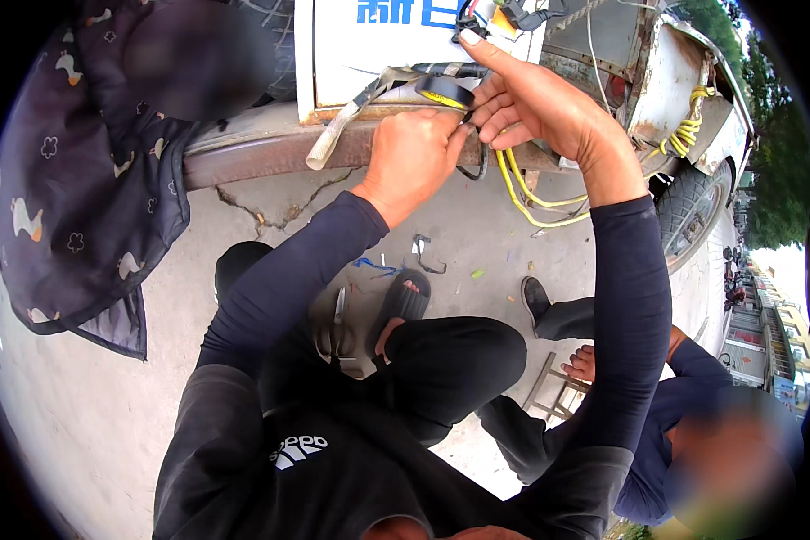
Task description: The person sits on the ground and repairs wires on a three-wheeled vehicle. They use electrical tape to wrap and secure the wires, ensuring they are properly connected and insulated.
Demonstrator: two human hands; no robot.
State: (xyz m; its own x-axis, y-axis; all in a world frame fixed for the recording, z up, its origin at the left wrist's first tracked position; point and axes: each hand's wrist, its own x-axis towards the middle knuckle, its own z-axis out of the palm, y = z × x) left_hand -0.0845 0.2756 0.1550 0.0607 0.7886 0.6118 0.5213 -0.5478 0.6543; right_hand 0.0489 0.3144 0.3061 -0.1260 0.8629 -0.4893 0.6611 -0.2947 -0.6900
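Observation:
In front of a white panel with blue markings, my two hands are close together over a metal frame rail. My left hand is closed in a pinch; what lies in its fingertips is hidden. Just above those fingertips is a roll of black tape with a yellow inner ring. My right hand has its thumb stretched away and its fingers loosely bent beside the roll. A cable in a pale sleeve slants down left of the hands. Black wire loops below them.
Yellow cable hangs below my right wrist, and more is coiled near a wheel. Dark printed cloth drapes at left. A metal hand tool and scraps lie on the ground. Another person sits at right.

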